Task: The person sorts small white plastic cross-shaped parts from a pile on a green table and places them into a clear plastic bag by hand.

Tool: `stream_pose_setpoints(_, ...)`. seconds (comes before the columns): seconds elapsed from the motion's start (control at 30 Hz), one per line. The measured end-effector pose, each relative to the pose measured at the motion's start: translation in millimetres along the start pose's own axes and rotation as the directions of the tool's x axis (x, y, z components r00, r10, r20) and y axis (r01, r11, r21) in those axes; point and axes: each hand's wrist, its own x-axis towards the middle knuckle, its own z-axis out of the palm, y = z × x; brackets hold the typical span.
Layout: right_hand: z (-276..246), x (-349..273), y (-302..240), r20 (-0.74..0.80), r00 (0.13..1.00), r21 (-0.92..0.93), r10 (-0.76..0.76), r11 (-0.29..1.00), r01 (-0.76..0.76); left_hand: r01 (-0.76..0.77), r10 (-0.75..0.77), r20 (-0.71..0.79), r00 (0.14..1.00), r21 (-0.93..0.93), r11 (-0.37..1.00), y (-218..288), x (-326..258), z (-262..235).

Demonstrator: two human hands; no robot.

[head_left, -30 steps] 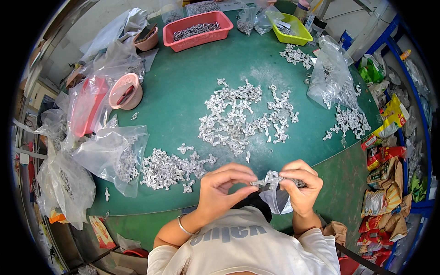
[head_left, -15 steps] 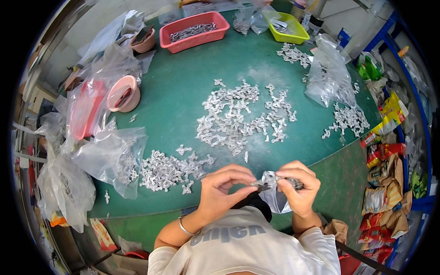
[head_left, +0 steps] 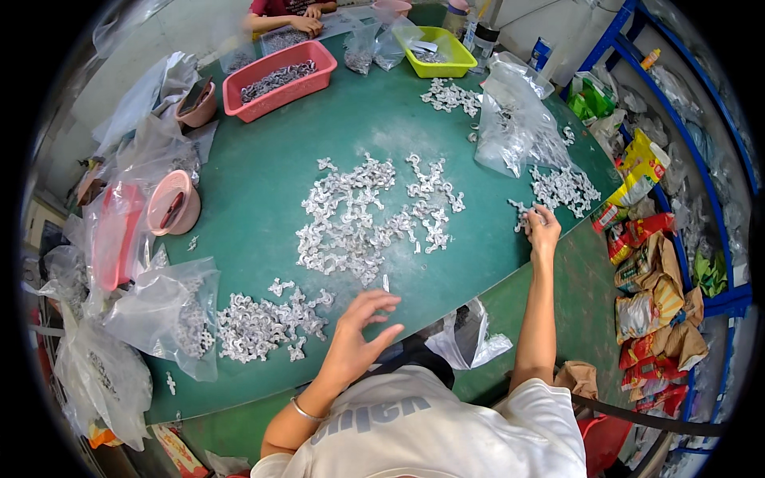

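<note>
At the table's right edge, my right hand [head_left: 543, 231] has its fingers closed at a small silvery metal part [head_left: 523, 215], beside a pile of similar parts [head_left: 564, 191]. Part of that grip is hidden by the fingers. My left hand [head_left: 362, 325] hovers over the near edge, fingers apart and holding nothing. Just beyond it lies a slim metal piece [head_left: 386, 283]. A large spread of knobbly metal parts [head_left: 347, 219] covers the table's middle, and another heap [head_left: 259, 327] sits left of my left hand. In my lap is an opened plastic bag [head_left: 478, 348].
Clear bags [head_left: 171, 307] and a pink tub [head_left: 174, 203] line the green table's [head_left: 263, 175] left side. A red tray [head_left: 280, 78] and a yellow-green basket [head_left: 440, 52] stand at the back, near another person's hands [head_left: 309, 22]. Blue shelving [head_left: 610, 40] rises right.
My hands have parted from the metal piece they held together. The right reached out to the right-hand pile; the left is now empty. The view shifted, bringing another person's hands in.
</note>
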Motion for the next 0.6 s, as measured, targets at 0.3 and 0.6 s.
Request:
stream_pose_setpoints(0.3,82,-104,-70,0.590,0.766,-0.315,-0.255,0.801,0.509,0.037,-0.038,0.022,0.999,0.026,0.999,-9,-1,-1)
stream_pose_setpoints(0.6,84,-103,-50,0.549,0.801,-0.408,-0.238,0.761,0.505,0.053,-0.054,0.037,0.998,0.022,0.998,-8,2,1)
